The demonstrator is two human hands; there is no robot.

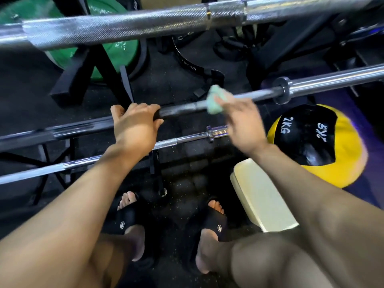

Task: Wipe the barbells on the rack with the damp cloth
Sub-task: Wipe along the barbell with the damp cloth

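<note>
Three barbells cross the view on the black rack (126,88), and the middle barbell (257,94) has a pale green cloth (215,99) pressed against its shaft by the right hand (242,125), whose fingers pinch the cloth. Just left of it the left hand (135,123) grips the same shaft. Nearby, a yellow-and-black medicine ball (315,142) sits on the floor beside a cream box (259,194), with the upper barbell (124,26) above and the lower barbell (187,139) below.

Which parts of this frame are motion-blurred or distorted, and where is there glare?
Head view: the right hand and green cloth are motion-smeared; the left hand gripping the middle barbell is sharp; wide-angle bowing bends the top barbell, which shows bright glare.
</note>
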